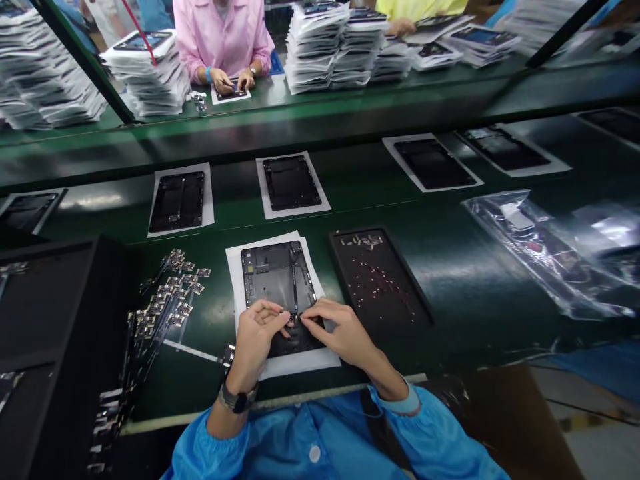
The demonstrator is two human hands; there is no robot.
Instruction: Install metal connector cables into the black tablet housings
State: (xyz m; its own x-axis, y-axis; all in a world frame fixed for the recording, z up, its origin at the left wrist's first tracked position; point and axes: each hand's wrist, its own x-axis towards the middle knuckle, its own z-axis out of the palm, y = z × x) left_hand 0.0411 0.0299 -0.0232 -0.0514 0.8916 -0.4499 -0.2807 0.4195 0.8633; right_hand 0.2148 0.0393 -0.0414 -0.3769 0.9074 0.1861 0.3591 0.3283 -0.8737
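Note:
A black tablet back housing lies on white paper sheets in front of me. A dark flex cable runs down inside it towards my fingertips. My left hand, a watch on its wrist, is closed with thumb and fingers pinched at the cable's lower end. From the right, my right hand comes to the same spot, its thumb and forefinger pressed together; what they hold is too small to make out. More flex cables with small circuit boards lie heaped to the left.
A black tray with small metal parts and red-wired pieces stands to the right, clear plastic bags beyond it. A black box stands left. More housings on paper line the belt. Across it, a person in pink works beside paper stacks.

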